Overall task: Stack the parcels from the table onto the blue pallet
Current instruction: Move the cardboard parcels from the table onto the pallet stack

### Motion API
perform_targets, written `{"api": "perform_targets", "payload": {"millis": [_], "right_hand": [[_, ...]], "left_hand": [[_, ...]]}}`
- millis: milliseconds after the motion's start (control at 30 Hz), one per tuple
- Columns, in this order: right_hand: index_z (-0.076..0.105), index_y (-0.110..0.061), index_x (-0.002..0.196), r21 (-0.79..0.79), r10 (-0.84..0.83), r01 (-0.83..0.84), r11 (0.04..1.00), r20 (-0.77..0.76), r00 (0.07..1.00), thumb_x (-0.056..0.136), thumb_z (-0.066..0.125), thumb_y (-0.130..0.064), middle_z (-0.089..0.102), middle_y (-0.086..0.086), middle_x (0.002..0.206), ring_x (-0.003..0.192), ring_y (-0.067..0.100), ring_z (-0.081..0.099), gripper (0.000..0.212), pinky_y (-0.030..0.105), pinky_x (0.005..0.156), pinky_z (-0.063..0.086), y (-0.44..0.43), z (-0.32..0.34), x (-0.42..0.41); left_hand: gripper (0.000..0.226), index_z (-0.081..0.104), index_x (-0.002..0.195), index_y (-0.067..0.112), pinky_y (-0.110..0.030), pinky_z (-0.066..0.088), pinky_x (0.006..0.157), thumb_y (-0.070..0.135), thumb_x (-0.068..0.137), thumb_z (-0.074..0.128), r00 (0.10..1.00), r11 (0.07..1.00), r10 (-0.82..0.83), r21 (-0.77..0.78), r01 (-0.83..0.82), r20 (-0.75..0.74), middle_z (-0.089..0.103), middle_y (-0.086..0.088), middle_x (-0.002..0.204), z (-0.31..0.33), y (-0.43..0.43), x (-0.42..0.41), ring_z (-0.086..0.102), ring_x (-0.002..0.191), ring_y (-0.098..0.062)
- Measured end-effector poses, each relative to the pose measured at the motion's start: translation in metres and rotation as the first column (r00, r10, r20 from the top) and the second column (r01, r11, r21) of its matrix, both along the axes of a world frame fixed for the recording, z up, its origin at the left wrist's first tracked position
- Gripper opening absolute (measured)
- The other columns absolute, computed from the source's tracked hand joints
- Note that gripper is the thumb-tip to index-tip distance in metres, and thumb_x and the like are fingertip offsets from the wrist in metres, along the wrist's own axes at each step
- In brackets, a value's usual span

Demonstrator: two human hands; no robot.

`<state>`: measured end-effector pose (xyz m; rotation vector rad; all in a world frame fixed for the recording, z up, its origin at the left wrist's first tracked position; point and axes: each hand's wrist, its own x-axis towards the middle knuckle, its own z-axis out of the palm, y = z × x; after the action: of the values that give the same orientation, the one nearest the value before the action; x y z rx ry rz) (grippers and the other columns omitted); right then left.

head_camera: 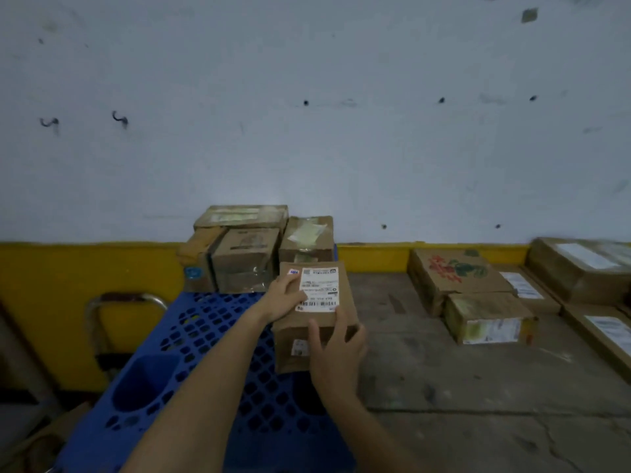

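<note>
Left hand [285, 297] and right hand [336, 349] grasping labelled parcel [316, 319] at frame centre, over blue pallet [205, 336], stacked parcels [246, 254] just behind

Matt brown cardboard parcel [346, 297] bearing a smooth white paper label [318, 289]; glossy clear tape [247, 279] on a box [244, 245]; blue moulded plastic pallet [205, 336]; rough, stained table [444, 377]; shiny metal tube frame [126, 298].

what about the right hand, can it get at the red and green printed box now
Probably not yet: the right hand and the left hand both hold the labelled parcel at the blue pallet. The printed box lies uncovered on the table; nothing else bars the way.
</note>
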<state>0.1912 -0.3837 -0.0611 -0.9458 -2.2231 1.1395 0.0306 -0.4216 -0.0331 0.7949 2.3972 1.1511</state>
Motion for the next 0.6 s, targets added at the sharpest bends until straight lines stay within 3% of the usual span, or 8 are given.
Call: {"api": "perform_targets", "payload": {"millis": [167,467,600], "right_hand": [[0.019,-0.029,0.144,-0.031,0.028,-0.028,0.999,-0.002,1.000,0.092,0.039,-0.053,0.009,0.012,0.148,0.134,0.031,0.018,0.060,0.040,0.106,0.032,0.008,0.003,-0.023],[0.016,-0.030,0.143,-0.048,-0.025,0.024,0.999,-0.009,1.000,0.090,0.040,-0.056,0.009,0.010,0.149,0.134,0.031,0.016,0.063,0.041,0.101,0.036,0.015,-0.002,-0.056],[0.014,-0.032,0.144,-0.058,-0.023,0.024,0.998,0.023,0.999,0.090,0.038,-0.057,0.007,0.009,0.150,0.136,0.031,0.013,0.064,0.043,0.102,0.034,0.022,0.000,-0.066]], "left_hand": [[0.060,0.030,0.145,0.019,-0.029,0.046,0.091,0.024,0.091,0.056,0.999,0.998,0.041,0.042,-0.040,-0.018,0.035,-0.012,0.144,0.001,-0.002,-0.014,0.048,0.120,-0.023],[0.061,0.027,0.146,0.020,-0.025,0.046,0.083,0.025,0.092,0.054,0.999,0.999,0.015,0.031,-0.014,-0.031,0.036,-0.010,0.143,0.001,0.013,-0.041,0.052,0.113,-0.020],[0.061,0.027,0.146,0.021,-0.016,0.044,0.067,0.024,0.092,0.054,0.999,0.999,0.015,0.050,-0.013,-0.029,0.036,-0.010,0.142,0.001,0.021,-0.051,0.053,0.100,-0.013]]}}
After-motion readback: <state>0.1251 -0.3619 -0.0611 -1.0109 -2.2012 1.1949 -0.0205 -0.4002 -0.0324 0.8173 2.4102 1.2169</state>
